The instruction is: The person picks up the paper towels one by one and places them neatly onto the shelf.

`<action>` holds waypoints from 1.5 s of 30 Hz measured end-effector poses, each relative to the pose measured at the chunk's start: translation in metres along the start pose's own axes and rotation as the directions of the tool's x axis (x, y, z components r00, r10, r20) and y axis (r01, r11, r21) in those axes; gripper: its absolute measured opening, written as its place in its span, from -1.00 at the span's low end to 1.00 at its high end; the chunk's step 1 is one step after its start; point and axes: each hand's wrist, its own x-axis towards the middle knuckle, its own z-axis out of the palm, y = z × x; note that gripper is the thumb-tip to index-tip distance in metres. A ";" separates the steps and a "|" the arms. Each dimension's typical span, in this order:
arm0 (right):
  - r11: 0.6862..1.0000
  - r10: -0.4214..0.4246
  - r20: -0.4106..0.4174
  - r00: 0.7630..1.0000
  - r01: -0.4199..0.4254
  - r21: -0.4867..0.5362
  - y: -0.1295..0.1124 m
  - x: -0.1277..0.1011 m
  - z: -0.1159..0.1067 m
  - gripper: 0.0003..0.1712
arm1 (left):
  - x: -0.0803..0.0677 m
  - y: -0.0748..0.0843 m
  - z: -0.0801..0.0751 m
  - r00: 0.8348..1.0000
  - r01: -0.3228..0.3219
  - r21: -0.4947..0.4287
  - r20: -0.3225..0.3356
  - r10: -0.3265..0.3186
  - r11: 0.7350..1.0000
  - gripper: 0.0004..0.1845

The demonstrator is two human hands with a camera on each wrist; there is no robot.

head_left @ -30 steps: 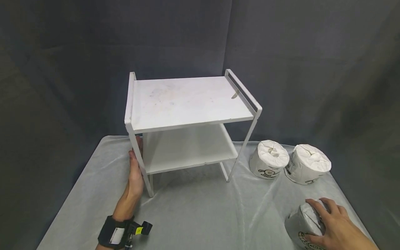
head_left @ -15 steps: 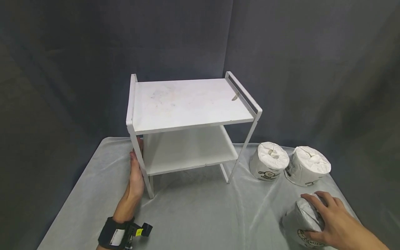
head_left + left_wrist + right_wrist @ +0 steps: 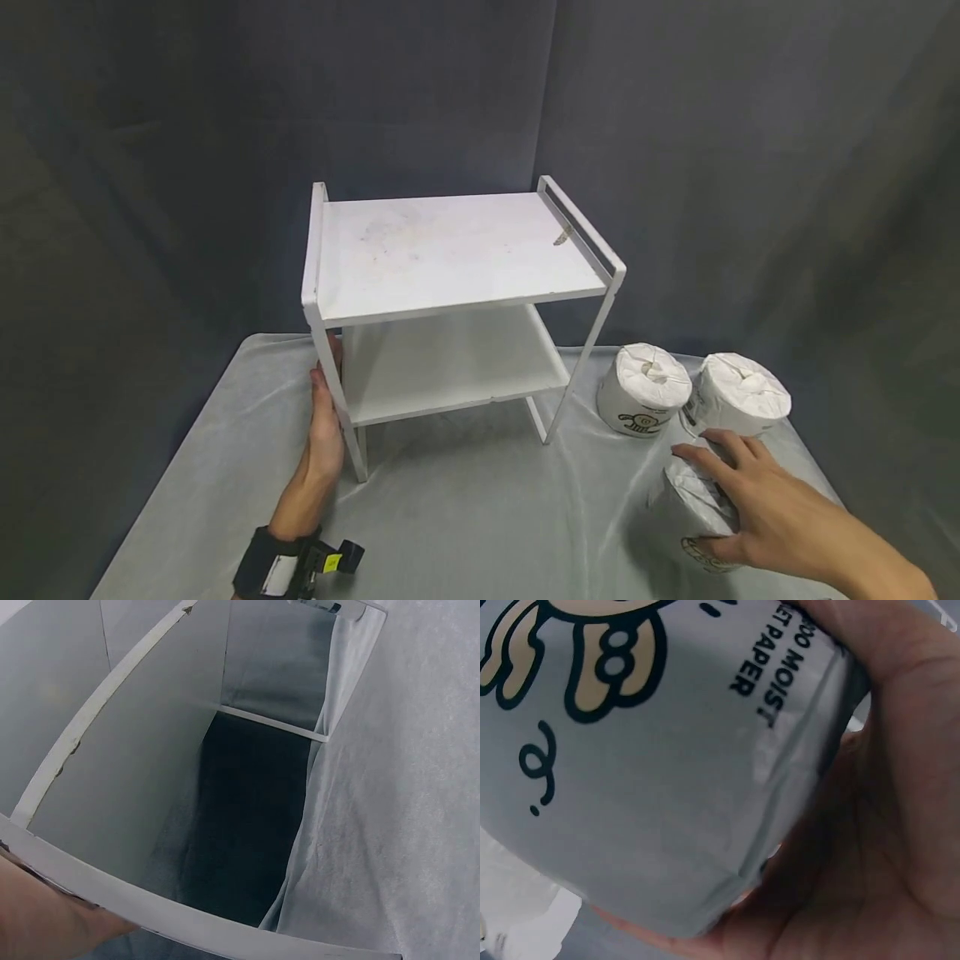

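Right hand point(image 3: 757, 508) grip curled round wrapped toilet paper roll point(image 3: 693, 517) near desk's right front corner, left hand point(image 3: 324, 421) flat against two-tier white shelf rack point(image 3: 450, 250) front-left leg; hold wrapper firmly, keep rack steady.

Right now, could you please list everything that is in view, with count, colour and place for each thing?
shelf rack: one, white, two tiers, standing at the back middle of the table.
held paper roll: one, white wrapper with a cartoon print, front right, in the right hand.
standing paper rolls: two, white wrapped, upright side by side, right of the rack.
table cloth: one, pale grey, covering the table.
backdrop: one, dark grey, behind the table.
wrist camera strap: one, black, on the left wrist.
left hand: one, resting against the rack's front left leg.
right hand: one, fingers curled round the held roll.
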 end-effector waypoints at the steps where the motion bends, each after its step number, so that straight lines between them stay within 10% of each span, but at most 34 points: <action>1: 1.000 -0.009 0.008 1.000 0.009 0.001 -0.002 0.003 -0.002 0.16 | 0.000 0.000 0.000 1.000 -0.001 0.002 -0.002 0.001 1.000 -0.05; 21: 0.956 -0.292 0.152 0.944 0.281 0.087 -0.074 0.081 -0.057 0.14 | -0.001 0.002 -0.003 1.000 0.001 0.009 -0.010 -0.001 1.000 -0.09; 45: 0.908 -0.416 0.015 0.909 0.414 0.055 -0.112 0.153 -0.090 0.14 | 0.001 0.000 -0.002 1.000 -0.021 0.053 -0.002 0.021 0.998 -0.14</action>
